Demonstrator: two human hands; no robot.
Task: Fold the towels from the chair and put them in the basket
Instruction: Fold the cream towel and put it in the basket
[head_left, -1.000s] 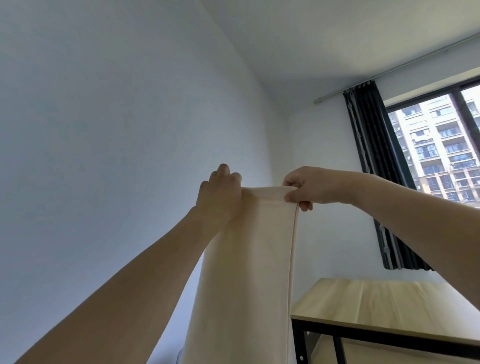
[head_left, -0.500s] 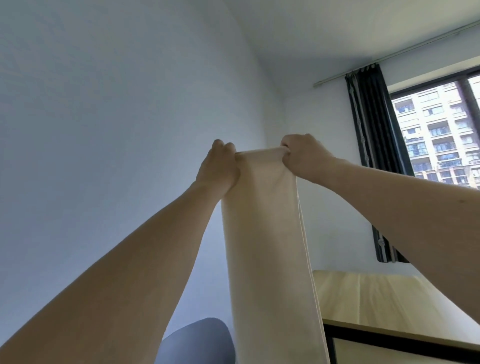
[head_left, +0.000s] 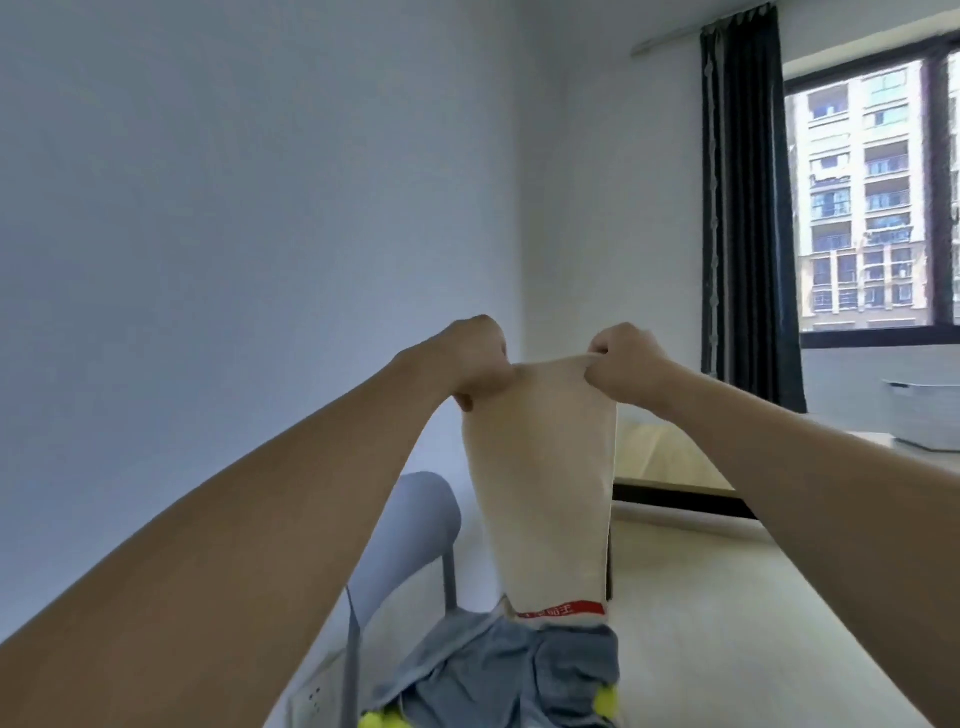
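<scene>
both our hands are up in front of us, holding one cream towel (head_left: 545, 478) by its top edge. our left hand (head_left: 478, 358) grips the left corner with fingers curled into the cloth, and our right hand (head_left: 626, 364) pinches the right corner, the hem drawn taut between them. the towel hangs straight down as a narrow folded strip, with a red band (head_left: 563, 609) across its lower end. that lower end meets a heap of blue-grey towels (head_left: 514, 670) with small yellow-green pompoms (head_left: 605, 702) along the edge. the heap lies on a chair (head_left: 415, 525) with a rounded pale blue back and a grey metal frame, just below our left forearm. behind the towel stands a wooden desk (head_left: 670, 457) with a dark frame, and a white basket (head_left: 922, 415) sits on its far right side, well apart from the towel. dark curtains (head_left: 748, 208) hang beside the window (head_left: 878, 197).
</scene>
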